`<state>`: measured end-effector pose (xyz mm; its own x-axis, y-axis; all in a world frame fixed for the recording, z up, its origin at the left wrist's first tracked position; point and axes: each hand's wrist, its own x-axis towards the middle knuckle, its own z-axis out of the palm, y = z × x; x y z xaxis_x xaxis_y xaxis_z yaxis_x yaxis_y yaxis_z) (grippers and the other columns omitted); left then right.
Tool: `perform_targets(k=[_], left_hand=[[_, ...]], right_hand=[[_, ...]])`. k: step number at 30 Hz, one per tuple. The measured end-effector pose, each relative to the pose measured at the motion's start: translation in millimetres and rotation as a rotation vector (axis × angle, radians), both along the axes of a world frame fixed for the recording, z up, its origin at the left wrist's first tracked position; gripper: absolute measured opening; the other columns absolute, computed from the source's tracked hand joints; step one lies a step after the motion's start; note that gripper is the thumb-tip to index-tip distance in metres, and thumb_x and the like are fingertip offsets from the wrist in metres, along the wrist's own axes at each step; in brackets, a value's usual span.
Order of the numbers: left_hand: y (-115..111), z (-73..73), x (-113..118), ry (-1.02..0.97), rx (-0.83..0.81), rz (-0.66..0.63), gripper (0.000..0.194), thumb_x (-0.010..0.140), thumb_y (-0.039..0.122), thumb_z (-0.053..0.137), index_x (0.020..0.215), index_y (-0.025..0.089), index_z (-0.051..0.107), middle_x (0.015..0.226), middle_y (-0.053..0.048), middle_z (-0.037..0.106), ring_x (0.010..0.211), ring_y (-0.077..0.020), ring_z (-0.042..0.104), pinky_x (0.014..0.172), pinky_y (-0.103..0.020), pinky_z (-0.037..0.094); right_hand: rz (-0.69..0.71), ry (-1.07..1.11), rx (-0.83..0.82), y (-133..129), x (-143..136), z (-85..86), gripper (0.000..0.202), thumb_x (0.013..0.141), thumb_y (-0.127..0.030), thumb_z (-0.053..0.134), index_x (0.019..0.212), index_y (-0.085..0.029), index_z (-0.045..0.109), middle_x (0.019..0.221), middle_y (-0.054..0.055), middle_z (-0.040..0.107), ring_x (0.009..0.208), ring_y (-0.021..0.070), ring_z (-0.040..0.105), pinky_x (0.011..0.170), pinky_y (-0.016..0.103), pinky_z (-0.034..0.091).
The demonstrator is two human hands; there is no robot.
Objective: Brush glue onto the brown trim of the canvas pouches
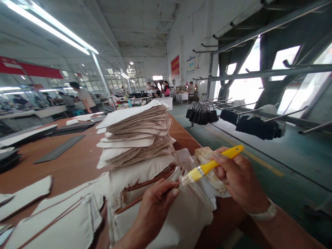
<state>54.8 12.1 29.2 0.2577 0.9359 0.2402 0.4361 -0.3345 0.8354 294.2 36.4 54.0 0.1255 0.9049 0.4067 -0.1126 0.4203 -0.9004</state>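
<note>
My right hand (237, 180) grips a yellow-handled brush (212, 165) whose pale bristles touch the brown-trimmed edge of a cream canvas bag piece (181, 214). My left hand (155, 204) presses down on that bag piece, fingertips on the brown strap right by the bristles. Behind my right hand sits a clear container (203, 155) of pale glue. A tall stack of cream fabric pieces (137, 133) rises just beyond both hands.
Brown worktable (75, 162) carries more cream bag pieces (59, 221) at the front left and dark flat strips (61, 148) further back. Racks with black bags (202, 114) stand on the right over a green floor. Several people work at distant tables.
</note>
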Motion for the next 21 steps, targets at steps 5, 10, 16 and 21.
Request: perform_targets(k=[5, 10, 16, 21], left_hand=[[-6, -11.6, 4, 0.062, 0.218, 0.027, 0.019, 0.098, 0.031, 0.059, 0.092, 0.022, 0.074, 0.083, -0.003, 0.066, 0.076, -0.0139, 0.063, 0.068, -0.02, 0.048], [-12, -18.0, 6, 0.277, 0.613, -0.008, 0.012, 0.098, 0.021, 0.06, 0.104, 0.023, 0.071, 0.085, -0.002, 0.068, 0.073, -0.0127, 0.063, 0.066, -0.02, 0.047], [-16, -19.6, 5, 0.446, 0.926, -0.008, 0.012, 0.1, 0.017, 0.055, 0.107, 0.017, 0.065, 0.08, -0.003, 0.067, 0.071, -0.0147, 0.06, 0.069, -0.026, 0.047], [-19, -17.7, 3, 0.514, 0.957, -0.056, 0.017, 0.102, 0.014, 0.048, 0.111, 0.014, 0.062, 0.084, -0.005, 0.069, 0.072, -0.0162, 0.059, 0.07, -0.03, 0.046]], right_hand=[[-0.151, -0.213, 0.09, -2, 4, -3.6, 0.033, 0.1, -0.047, 0.064, 0.082, -0.019, 0.061, 0.06, -0.003, 0.047, 0.05, 0.0119, 0.042, 0.046, 0.023, 0.034], [-0.134, -0.103, 0.035, 3, 17, 2.1, 0.032, 0.1, -0.049, 0.063, 0.092, -0.018, 0.063, 0.059, -0.003, 0.046, 0.048, 0.0128, 0.039, 0.042, 0.024, 0.03], [0.053, -0.299, -0.028, -25, 19, 9.9, 0.033, 0.099, -0.048, 0.064, 0.085, -0.019, 0.063, 0.054, -0.004, 0.047, 0.046, 0.0115, 0.042, 0.045, 0.023, 0.035], [-0.027, -0.301, -0.047, -43, 38, 12.2, 0.029, 0.098, -0.047, 0.066, 0.088, -0.019, 0.066, 0.056, -0.003, 0.047, 0.048, 0.0135, 0.045, 0.047, 0.024, 0.038]])
